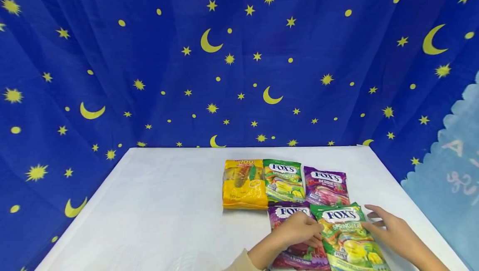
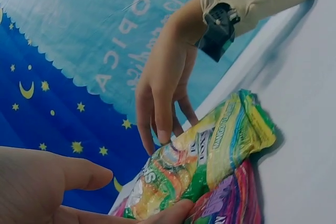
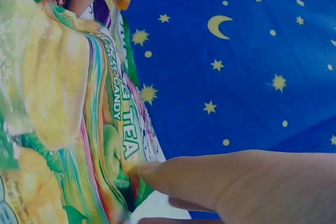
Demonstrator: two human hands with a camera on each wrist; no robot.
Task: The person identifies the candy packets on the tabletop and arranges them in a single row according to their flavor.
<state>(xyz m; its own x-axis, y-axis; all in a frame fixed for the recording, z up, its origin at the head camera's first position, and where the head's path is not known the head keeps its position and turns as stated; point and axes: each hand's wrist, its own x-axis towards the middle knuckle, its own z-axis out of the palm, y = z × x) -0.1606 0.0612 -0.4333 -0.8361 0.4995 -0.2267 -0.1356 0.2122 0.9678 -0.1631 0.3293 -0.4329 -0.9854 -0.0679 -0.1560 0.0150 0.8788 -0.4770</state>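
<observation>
A green Fox's Spring Tea candy bag (image 1: 349, 237) lies at the front right of the table, partly over a purple Fox's candy bag (image 1: 278, 219). My left hand (image 1: 297, 231) reaches across that purple bag, its fingers touching the green bag's left edge. At the opposite edge is my right hand (image 1: 391, 231), its thumb touching the green bag and its fingers spread loosely. The left wrist view shows the right hand (image 2: 165, 82) over the bag's far side. In the right wrist view, the right thumb (image 3: 173, 177) meets the bag beside the word TEA.
Behind lie a yellow candy bag (image 1: 245, 186), another green Fox's Spring Tea bag (image 1: 284, 181) and a purple Fox's Berries bag (image 1: 325, 186), side by side. The white table (image 1: 149, 204) extends left. A blue star-and-moon cloth (image 1: 239, 71) hangs around it, with a light blue cloth (image 1: 449, 179) at right.
</observation>
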